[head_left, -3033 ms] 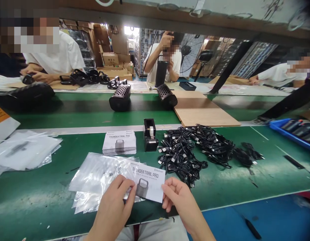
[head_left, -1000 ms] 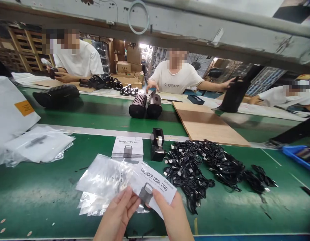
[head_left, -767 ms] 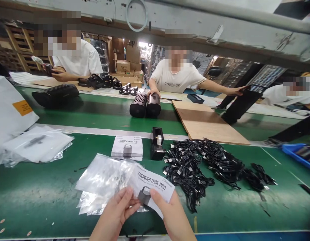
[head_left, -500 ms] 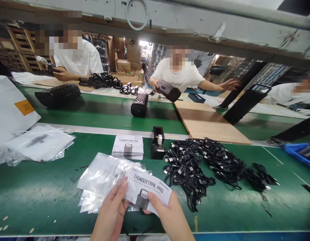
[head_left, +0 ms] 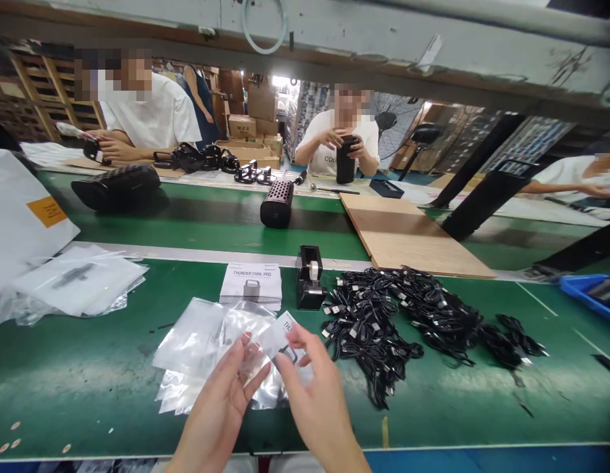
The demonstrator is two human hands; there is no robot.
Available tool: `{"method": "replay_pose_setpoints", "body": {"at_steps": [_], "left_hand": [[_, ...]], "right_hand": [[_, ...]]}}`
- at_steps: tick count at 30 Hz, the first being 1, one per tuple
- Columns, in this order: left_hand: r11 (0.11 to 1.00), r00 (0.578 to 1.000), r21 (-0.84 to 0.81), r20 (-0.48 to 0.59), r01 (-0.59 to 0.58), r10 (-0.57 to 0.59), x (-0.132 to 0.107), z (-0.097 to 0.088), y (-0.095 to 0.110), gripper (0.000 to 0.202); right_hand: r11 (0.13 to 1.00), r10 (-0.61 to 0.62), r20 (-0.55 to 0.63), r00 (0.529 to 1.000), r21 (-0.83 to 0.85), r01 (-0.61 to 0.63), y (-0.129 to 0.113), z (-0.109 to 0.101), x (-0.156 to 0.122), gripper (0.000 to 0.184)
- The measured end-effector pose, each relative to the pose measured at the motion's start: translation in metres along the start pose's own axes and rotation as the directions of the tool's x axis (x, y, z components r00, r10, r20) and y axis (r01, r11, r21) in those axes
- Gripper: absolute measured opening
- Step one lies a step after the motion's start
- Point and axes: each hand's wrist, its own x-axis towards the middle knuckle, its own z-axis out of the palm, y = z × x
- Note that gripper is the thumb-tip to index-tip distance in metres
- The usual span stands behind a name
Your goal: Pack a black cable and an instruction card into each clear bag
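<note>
My left hand [head_left: 225,397] and my right hand [head_left: 312,401] are together near the front edge of the green table [head_left: 63,387]. Between them they hold a white printed booklet [head_left: 281,333] and a clear plastic bag [head_left: 246,328]. The booklet is mostly covered by my right hand and seems partly inside the bag. My left fingers pinch the bag's edge. Under my hands lies a loose stack of clear plastic bags [head_left: 191,341]. A stack of the same booklets [head_left: 252,284] lies just beyond.
A black tape dispenser [head_left: 308,277] stands beside the booklet stack. A big pile of black cables [head_left: 398,318] lies to the right. More bags [head_left: 73,282] lie at the left. Beyond a green conveyor with a black speaker [head_left: 277,203] and a wooden board [head_left: 408,236], three people work.
The booklet has turned and is now largely hidden behind my right hand and the bag. Across the belt, a person lifted one black speaker and holds it upright.
</note>
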Motion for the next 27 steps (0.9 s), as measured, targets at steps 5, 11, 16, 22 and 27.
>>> {"method": "replay_pose_setpoints", "body": {"at_steps": [5,11,16,22,27], "left_hand": [[0.999,0.999,0.01,0.023,0.038,-0.039,-0.002,-0.003,-0.001,0.024],[0.994,0.995,0.042,-0.007,-0.101,0.101,0.01,-0.006,0.015,0.025],[0.994,0.996,0.065,0.022,-0.086,0.085,0.004,-0.003,0.013,0.026],[0.971,0.962,0.046,-0.134,-0.235,0.239,0.01,-0.011,0.032,0.021],[0.967,0.955,0.033,-0.153,-0.254,0.256,0.011,-0.005,0.037,0.021]], "right_hand": [[0.971,0.097,0.254,0.962,0.189,-0.148,-0.009,0.007,0.008,0.022],[0.807,0.28,0.308,0.909,0.437,-0.397,-0.001,0.0,0.011,0.027],[0.6,0.286,0.535,0.795,0.547,-0.584,-0.002,0.017,0.005,0.047],[0.823,0.32,0.16,0.934,0.441,-0.357,0.008,0.011,-0.001,0.037],[0.958,0.144,-0.042,0.989,0.257,-0.129,0.006,0.009,-0.008,0.024]]}}
